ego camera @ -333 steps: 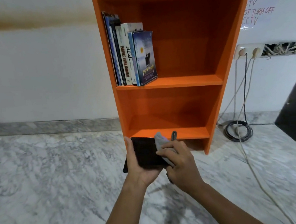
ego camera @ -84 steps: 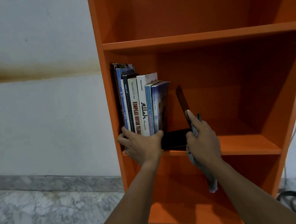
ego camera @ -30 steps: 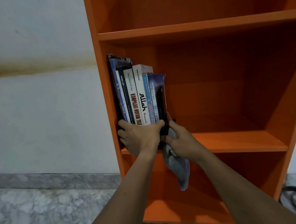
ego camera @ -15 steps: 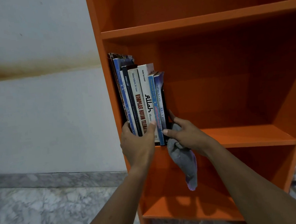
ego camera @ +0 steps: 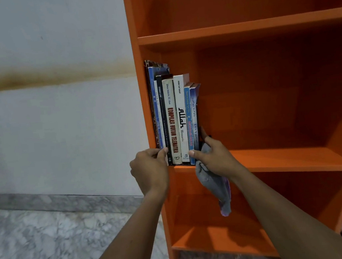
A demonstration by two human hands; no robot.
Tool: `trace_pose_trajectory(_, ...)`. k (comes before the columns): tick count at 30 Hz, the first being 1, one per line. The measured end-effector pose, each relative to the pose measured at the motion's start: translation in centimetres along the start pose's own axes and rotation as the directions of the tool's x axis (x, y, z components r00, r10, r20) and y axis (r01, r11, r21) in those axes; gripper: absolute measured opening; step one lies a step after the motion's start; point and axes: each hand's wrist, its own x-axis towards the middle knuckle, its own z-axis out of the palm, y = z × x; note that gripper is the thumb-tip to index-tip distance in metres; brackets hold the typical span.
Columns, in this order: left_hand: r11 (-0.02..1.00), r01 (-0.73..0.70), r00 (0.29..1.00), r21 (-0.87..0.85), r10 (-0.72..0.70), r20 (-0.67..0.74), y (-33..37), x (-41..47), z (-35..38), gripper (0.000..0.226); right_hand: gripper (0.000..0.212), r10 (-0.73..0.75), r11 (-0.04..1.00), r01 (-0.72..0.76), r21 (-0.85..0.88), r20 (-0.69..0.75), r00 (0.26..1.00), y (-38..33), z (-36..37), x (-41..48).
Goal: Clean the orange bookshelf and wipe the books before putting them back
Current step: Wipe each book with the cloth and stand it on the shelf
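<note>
Left grip (ego camera: 151,169): the knuckles face out and the fingers are bent, with the tips on the feet of the leftmost spines. It braces the row, but I cannot tell whether it clasps a book or only presses.
Books (ego camera: 174,118): they stand upright between the two grips. The row is packed against the left wall of the orange bookshelf (ego camera: 138,90) and sits on its middle shelf (ego camera: 294,157).
Step in hand: to my eye this is the putting-back, with the row being squared up by one grip at each end.
Dark book (ego camera: 199,118): only a thin sliver shows at the row's right end, just above the right grip. The rest is hidden.
Right grip (ego camera: 212,158): it is closed around the cloth (ego camera: 213,190). The thumb rests on the foot of a blue spine and the fingers reach behind the row's end.
Cloth: it is grey and bunched in the palm. Its tail hangs below the right grip, in front of the shelf edge.
Next move: probably pressing the end book flush, then easing both grips off slowly. Nothing beyond the right grip props the row, so a thin book could tip rightward.
</note>
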Motion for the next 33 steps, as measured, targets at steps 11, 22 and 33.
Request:
trace_pose_trajectory(11, 0.999, 0.035, 0.999, -0.010, -0.035, -0.025, -0.2, 0.3, 0.6, 0.022, 0.053, 0.048, 0.998, -0.049, 0.030, 0.016, 0.999, -0.1, 0.1, 0.5)
trace_pose_trajectory(22, 0.993, 0.031, 0.999, 0.112, -0.032, 0.013, -0.1, -0.8, 0.5, 0.029, 0.064, 0.051, 0.987, -0.062, -0.148, -0.076, 0.996, -1.3, 1.0, -1.0)
trace_pose_trajectory(33, 0.973, 0.142, 0.774, 0.182, -0.223, 0.592, 7.2, -2.3, -3.9, 0.026, 0.088, 0.167, 0.968, -0.156, 0.196, -0.040, 0.985, -9.2, -3.2, -8.2)
